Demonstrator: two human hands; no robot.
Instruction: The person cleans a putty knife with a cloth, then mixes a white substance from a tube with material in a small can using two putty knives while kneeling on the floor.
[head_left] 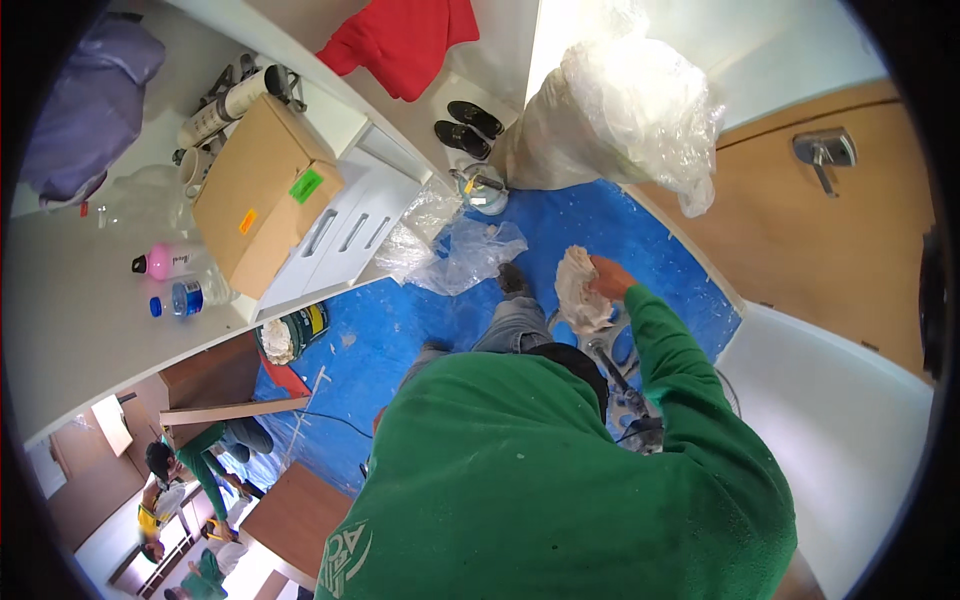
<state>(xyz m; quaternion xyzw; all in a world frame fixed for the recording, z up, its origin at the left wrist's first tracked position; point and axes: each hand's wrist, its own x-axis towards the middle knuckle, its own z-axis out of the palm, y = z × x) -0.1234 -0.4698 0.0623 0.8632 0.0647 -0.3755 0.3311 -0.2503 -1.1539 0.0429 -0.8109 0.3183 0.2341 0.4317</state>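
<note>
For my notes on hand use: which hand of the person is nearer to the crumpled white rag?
Right. The right hand grips the crumpled white rag, raised above the blue floor sheet. The left hand is not in view, hidden behind the green sweatshirt.

Brown cardboard box (262, 190) on white counter (70, 320) at upper left, pink bottle (165, 262) left of it, clear plastic-wrapped bundle (630, 105) at upper centre-right, black shoes (466, 127) left of the bundle, paint tin (292, 336) on blue floor sheet (400, 320) below the counter.

You wear plain green fleece sleeve (690, 400); your right hand (610, 277) grips off-white crumpled rag (580, 290). Blue floor sheet (400, 330), white-speckled. Red cloth (400, 40). Tan cardboard box (262, 195), green, orange stickers. Pink bottle (165, 262).
</note>
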